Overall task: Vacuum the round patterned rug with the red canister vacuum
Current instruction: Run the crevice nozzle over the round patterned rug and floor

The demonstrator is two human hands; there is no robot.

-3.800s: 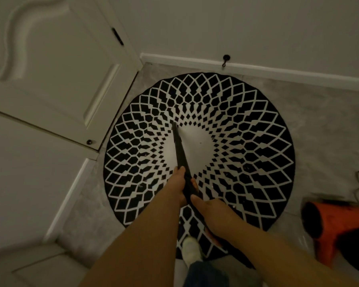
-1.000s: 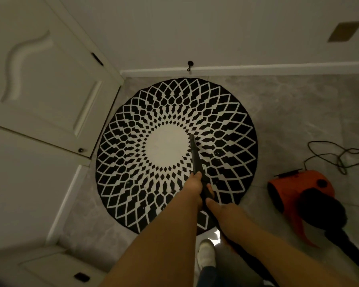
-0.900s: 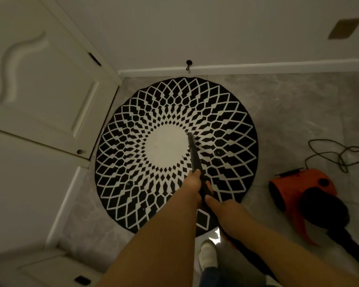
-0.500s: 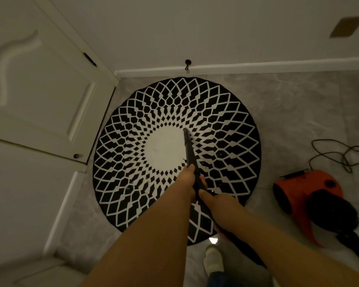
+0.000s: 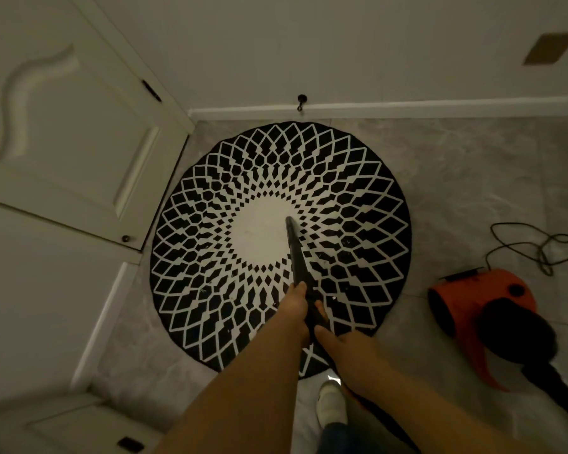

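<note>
Black wand [image 5: 296, 253] tip now on rug [image 5: 358, 198] centre, mid-frame, shifted left off the pattern; both hands, left [image 5: 297, 308] and right [image 5: 343, 350], wrap it. Vacuum [image 5: 473, 303] lower right. Centre pass underway.

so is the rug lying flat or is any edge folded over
Flat and spread: the rug shows an unbroken round outline on the floor, except the near edge hidden behind the arms.
</note>
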